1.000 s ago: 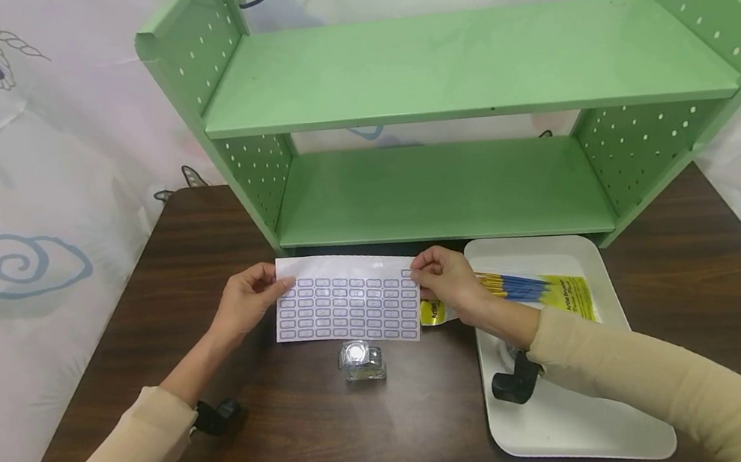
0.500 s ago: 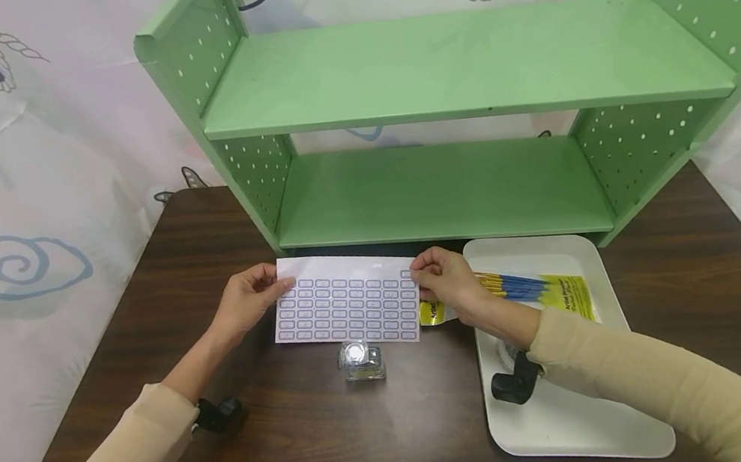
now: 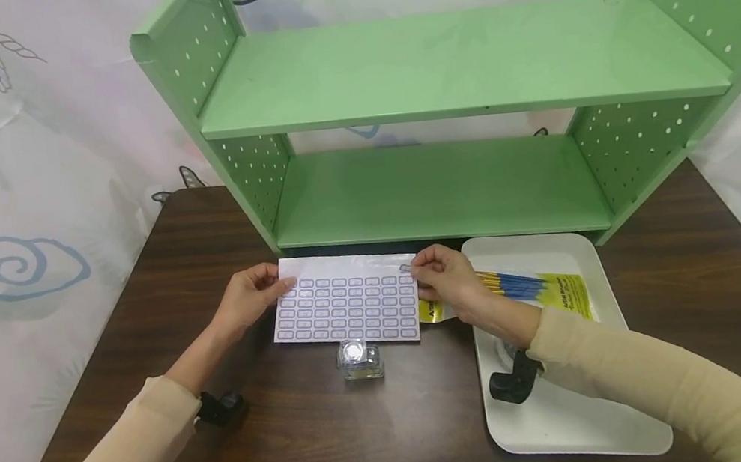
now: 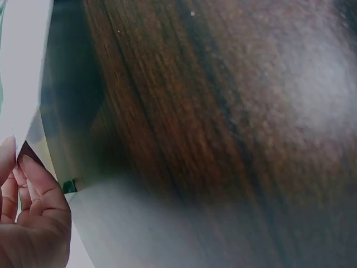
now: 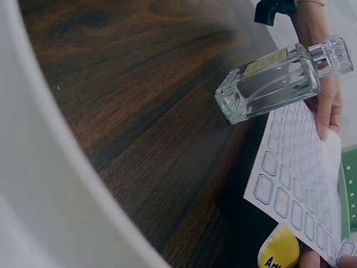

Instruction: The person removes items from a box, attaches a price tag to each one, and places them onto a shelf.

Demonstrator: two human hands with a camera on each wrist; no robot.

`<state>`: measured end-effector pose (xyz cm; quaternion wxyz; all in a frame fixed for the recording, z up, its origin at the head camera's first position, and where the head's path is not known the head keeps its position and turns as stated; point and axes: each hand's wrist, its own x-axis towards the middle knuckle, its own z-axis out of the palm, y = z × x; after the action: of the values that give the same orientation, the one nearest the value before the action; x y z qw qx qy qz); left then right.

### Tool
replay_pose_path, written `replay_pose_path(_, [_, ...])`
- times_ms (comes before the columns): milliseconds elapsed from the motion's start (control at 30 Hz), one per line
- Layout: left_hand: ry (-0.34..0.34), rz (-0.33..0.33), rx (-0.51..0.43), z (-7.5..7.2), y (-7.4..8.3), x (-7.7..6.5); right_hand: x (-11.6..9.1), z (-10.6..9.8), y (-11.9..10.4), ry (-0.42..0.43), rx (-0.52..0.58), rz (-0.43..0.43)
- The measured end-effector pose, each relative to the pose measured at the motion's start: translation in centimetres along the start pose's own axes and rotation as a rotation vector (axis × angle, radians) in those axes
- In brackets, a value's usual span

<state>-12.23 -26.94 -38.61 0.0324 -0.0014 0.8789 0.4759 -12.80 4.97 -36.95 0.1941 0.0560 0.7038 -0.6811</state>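
Note:
A white sheet of blue-bordered stickers (image 3: pixel 348 307) is held up between both hands above the table. My left hand (image 3: pixel 249 298) pinches its left edge near the top, thumb in front and fingers behind, as the left wrist view also shows. At the upper right corner my right hand (image 3: pixel 445 277) pinches the sheet's edge and one small sticker (image 3: pixel 405 268), which sits tilted, partly lifted at the fingertips. Just in front of the sheet stands a clear glass perfume bottle (image 5: pixel 273 84) with a faceted cap and a pale yellow label.
A white tray (image 3: pixel 567 421) lies on the right under my right forearm. On it rests a yellow-labelled pack of blue-handled artist brushes (image 3: pixel 519 287), sticking out past the tray's left rim. A green two-tier shelf (image 3: pixel 434 187) stands at the back of the dark wooden table (image 3: pixel 406 438).
The corner sticker under my right fingertips has come up from its row and tilted. The hands and sheet have barely moved otherwise.

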Motion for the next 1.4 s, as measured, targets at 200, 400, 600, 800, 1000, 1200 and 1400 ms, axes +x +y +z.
replay_pose_path(200, [0.013, -0.034, 0.009, -0.4, -0.4, 0.0, 0.1, -0.2, 0.0, -0.001, 0.077, 0.017])
replay_pose_path(400, [0.015, -0.037, 0.024, -0.7, -0.4, 0.2, -0.2, -0.1, -0.3, -0.007, 0.094, 0.022])
replay_pose_path(600, [0.028, -0.047, 0.087, -0.8, -0.6, 0.5, -0.6, 0.1, -0.4, -0.015, 0.101, 0.019])
replay_pose_path(800, [0.039, -0.041, 0.217, -0.8, -1.0, 0.3, -1.0, 0.0, -0.3, -0.033, 0.105, 0.015])
replay_pose_path(1000, [0.094, -0.026, 0.348, -1.1, -0.6, -0.5, -1.5, -0.1, -0.4, -0.049, 0.072, -0.012])
replay_pose_path(1200, [0.086, 0.065, 0.294, -0.6, 1.8, -1.2, -2.1, -0.4, -0.7, -0.057, 0.064, -0.047])
replay_pose_path(1400, [-0.097, 0.130, 0.073, 1.5, 7.1, -2.0, -3.2, -0.4, -1.3, -0.062, 0.041, -0.082])
